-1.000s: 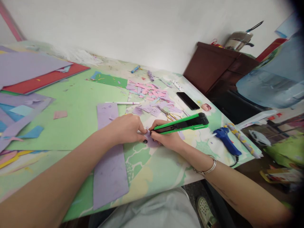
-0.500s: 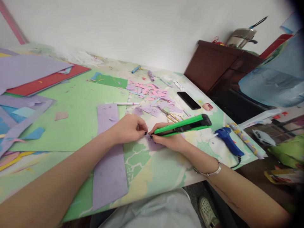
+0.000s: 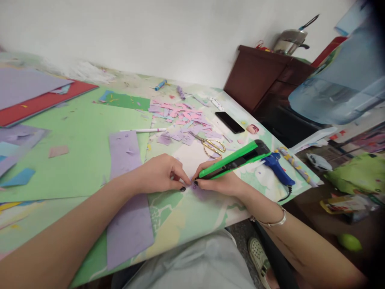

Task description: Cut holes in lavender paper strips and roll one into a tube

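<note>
My right hand (image 3: 224, 182) grips a green and black utility knife (image 3: 234, 161), its end slanting up to the right. Its fingertips touch a small purple paper piece (image 3: 201, 194) with little curl marks, partly hidden by the hand. Just left of that piece is my left hand (image 3: 161, 174), index finger extended to its edge and the thumb a little apart. My left forearm crosses over a long purple paper strip (image 3: 130, 230). Beyond my hands lie gold-handled scissors (image 3: 213, 146).
Pink and purple paper scraps (image 3: 180, 114) spread behind the scissors. A black phone (image 3: 229, 122), a blue glue gun (image 3: 278, 168) and a decorated stick (image 3: 296, 166) lie to the right. A white pen (image 3: 144, 130) rests on a large green sheet (image 3: 81, 172).
The view has shifted, so the table things appear farther left. Both hands sit slightly lower in view. My left index finger and thumb have separated a little, and the scissors show more fully.
</note>
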### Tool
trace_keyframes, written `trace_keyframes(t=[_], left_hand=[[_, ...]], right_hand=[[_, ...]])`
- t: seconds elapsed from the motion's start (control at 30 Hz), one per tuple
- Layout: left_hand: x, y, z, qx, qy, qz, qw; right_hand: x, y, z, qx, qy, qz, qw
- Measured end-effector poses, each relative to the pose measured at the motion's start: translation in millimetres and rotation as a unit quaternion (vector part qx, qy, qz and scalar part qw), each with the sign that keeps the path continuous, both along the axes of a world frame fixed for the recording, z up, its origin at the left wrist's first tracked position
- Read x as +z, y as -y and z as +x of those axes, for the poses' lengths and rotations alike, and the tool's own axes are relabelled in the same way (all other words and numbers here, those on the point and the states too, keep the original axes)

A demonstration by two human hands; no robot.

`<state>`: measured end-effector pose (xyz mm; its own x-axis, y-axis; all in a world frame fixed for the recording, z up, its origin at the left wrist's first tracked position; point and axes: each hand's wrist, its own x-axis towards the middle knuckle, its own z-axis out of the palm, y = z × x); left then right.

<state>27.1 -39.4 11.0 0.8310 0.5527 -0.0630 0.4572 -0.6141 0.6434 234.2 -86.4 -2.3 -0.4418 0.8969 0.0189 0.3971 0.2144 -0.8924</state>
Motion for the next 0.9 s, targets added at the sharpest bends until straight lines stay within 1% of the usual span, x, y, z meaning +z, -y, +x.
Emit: trace_keyframes(t=[0.1,0.2,0.37,0.57,0.9], left_hand=[[2.1,3,1,-0.013,-0.038,0.025,0.999],[3.5,6,1,-0.030,-0.059,0.060,0.996],[7.3,12,2,-0.019,-0.073,0.092,0.993],[9.4,12,3,-0.009,-0.081,0.082,0.993],[7.9,11,3,0.015,-0.091,0.078,0.993]], right_hand=[[-3.1,10,0,-0.024,-0.005,0.038,0.999],[-4.4,18,-3,-0.054,0.017,0.075,0.996],[-8.2,25,-11,-0.116,0.041,0.121,0.985],[-13.9,26,-13,-0.140,0.034,0.110,0.983],[-11.7,28,-17,-0.164,0.023,0.100,0.981]])
